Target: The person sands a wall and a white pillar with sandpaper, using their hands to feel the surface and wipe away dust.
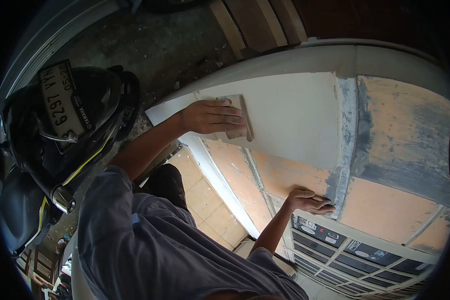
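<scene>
My left hand (214,117) grips a flat, rectangular hand tool (236,118), its fingers laid over the back. The tool is pressed against a smooth, whitish wall surface (290,110). My right hand (311,201) rests on the orange-tan wall area (285,172), beside a grey vertical joint strip (346,135). Its fingers are extended and it holds nothing visible. Grey smears mark the wall panel (400,135) to the right.
A black motorcycle (97,105) with a licence plate stands at the left. Light floor tiles (205,192) show below the wall. A barred window (365,260) is at the lower right, with dark wooden boards (260,22) at the top.
</scene>
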Action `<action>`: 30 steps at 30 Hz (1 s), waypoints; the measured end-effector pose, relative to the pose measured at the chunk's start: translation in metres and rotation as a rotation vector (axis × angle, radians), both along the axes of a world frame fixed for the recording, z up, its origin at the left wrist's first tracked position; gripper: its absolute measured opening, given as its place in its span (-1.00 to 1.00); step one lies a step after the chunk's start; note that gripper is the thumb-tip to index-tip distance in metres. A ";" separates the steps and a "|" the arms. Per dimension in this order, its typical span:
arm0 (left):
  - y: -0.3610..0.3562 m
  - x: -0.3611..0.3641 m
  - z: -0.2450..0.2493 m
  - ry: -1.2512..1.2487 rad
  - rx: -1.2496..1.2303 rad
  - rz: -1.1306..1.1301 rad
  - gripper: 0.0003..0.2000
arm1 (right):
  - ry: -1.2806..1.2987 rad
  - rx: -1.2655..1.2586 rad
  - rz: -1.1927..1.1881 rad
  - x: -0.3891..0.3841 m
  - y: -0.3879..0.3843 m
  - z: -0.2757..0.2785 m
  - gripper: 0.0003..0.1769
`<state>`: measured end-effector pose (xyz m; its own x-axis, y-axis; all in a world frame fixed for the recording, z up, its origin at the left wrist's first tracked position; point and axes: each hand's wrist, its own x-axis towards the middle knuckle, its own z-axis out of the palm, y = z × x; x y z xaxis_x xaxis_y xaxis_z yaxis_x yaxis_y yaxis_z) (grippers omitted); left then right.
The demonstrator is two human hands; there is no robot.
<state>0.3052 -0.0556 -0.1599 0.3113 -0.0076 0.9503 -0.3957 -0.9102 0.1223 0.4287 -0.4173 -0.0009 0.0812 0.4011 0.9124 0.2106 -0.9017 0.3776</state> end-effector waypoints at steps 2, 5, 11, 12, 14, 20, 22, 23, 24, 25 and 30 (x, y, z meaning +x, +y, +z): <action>-0.007 0.019 0.046 -0.165 -0.039 0.001 -0.70 | -0.002 -0.011 0.016 0.000 0.001 0.001 -0.30; -0.028 0.035 0.150 -0.322 -0.139 -0.061 -0.71 | -0.012 -0.040 0.014 -0.002 -0.001 0.006 -0.30; -0.004 0.026 0.063 -0.171 0.058 -0.130 -0.73 | -0.021 0.004 0.005 0.004 -0.001 0.000 -0.28; 0.004 0.013 0.020 -0.093 0.086 -0.008 -0.75 | -0.020 0.001 0.009 0.004 0.000 0.000 -0.28; 0.004 -0.009 -0.026 0.126 0.041 -0.032 -0.76 | -0.022 0.002 -0.002 0.003 0.002 0.000 -0.28; -0.028 0.030 0.100 -0.267 -0.054 -0.025 -0.71 | -0.017 -0.020 0.018 0.002 0.000 0.002 -0.27; -0.024 0.027 0.136 -0.305 -0.091 -0.006 -0.72 | -0.002 -0.041 0.015 0.000 -0.001 0.002 -0.29; -0.020 0.028 0.140 -0.291 -0.065 -0.040 -0.71 | 0.008 -0.047 0.004 -0.001 -0.001 0.003 -0.29; -0.019 0.030 0.142 -0.278 -0.039 -0.075 -0.70 | -0.002 -0.044 0.013 0.001 -0.001 0.003 -0.30; -0.010 0.028 0.120 -0.221 -0.004 -0.057 -0.71 | -0.007 -0.040 0.004 0.002 -0.002 0.003 -0.30; 0.015 -0.012 0.003 0.065 0.003 0.091 -0.84 | -0.004 -0.017 0.001 0.000 -0.001 0.001 -0.30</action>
